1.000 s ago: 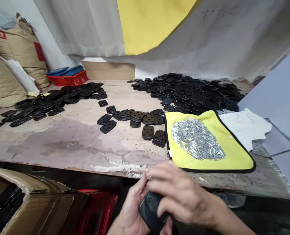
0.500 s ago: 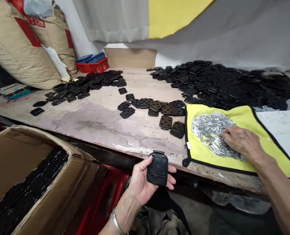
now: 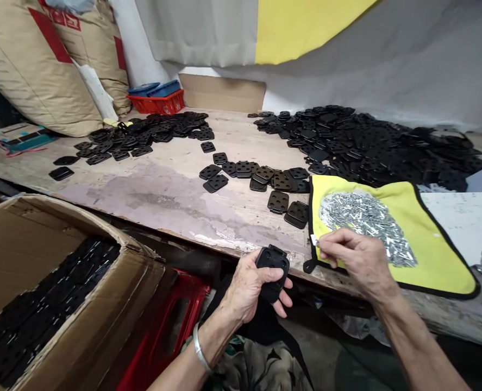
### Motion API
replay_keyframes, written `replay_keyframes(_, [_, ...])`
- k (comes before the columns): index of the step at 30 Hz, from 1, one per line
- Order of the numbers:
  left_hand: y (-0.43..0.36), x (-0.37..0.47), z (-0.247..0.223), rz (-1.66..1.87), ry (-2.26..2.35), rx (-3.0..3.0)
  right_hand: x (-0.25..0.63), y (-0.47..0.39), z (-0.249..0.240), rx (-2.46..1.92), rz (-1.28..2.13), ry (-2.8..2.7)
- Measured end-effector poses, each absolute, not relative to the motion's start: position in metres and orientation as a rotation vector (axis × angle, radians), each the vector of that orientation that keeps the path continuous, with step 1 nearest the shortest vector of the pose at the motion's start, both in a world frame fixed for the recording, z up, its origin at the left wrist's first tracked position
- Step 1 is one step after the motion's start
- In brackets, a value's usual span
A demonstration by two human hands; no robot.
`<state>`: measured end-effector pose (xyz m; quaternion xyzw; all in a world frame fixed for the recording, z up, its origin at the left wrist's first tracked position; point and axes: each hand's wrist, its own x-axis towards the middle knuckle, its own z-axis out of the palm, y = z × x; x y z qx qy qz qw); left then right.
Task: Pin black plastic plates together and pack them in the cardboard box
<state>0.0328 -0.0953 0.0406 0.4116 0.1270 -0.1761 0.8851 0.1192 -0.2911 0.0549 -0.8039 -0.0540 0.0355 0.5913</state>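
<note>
My left hand (image 3: pixel 244 290) holds a flat black hinged plastic piece (image 3: pixel 271 263) in front of the table edge, thumb across its face. The piece has rounded corners, round dimples and a hinge barrel along its top. My right hand (image 3: pixel 357 258) is over the left part of a yellow cloth (image 3: pixel 432 244) with black edging, thumb and forefinger pinched together. Whatever sits in that pinch is too small to make out. Beside the right hand, a heap of small silver metal pins (image 3: pixel 367 214) lies on the cloth.
Black plastic pieces form a large pile (image 3: pixel 358 138) at back right and a smaller pile (image 3: pixel 143 136) at left. Several loose ones lie between. A cardboard box (image 3: pixel 138 288) of black pieces stands at lower left, near a red plastic stool (image 3: pixel 183 304). A red basket (image 3: pixel 159 102) sits behind.
My right hand has left the pin heap and moved left toward the black piece, fingers pinched. My left thumb has shifted across the piece, which is now tilted. The view has shifted slightly.
</note>
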Motion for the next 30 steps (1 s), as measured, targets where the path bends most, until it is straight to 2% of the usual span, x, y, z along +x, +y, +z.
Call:
replay_keyframes(3, [-0.098, 0.039, 0.038, -0.415, 0.249, 0.855, 0.11, -0.265, 0.046, -1.759, 0.182, -0.119])
replay_keyframes(9, [-0.107, 0.072, 0.019, -0.304, 0.214, 0.88, 0.128, -0.253, 0.033, -1.732, 0.068, -0.085])
replay_keyframes(14, [-0.081, 0.081, 0.018, -0.244, 0.142, 0.785, 0.126, -0.258, 0.032, -1.549, 0.211, -0.062])
replay_keyframes(22, [0.013, 0.014, 0.029, 0.046, 0.319, 1.029, 0.069, -0.259, 0.03, -1.481, 0.428, -0.092])
replay_keyframes(30, [0.013, -0.036, -0.012, -0.038, 0.534, 1.066, 0.021, -0.211, -0.008, -1.305, 0.714, -0.051])
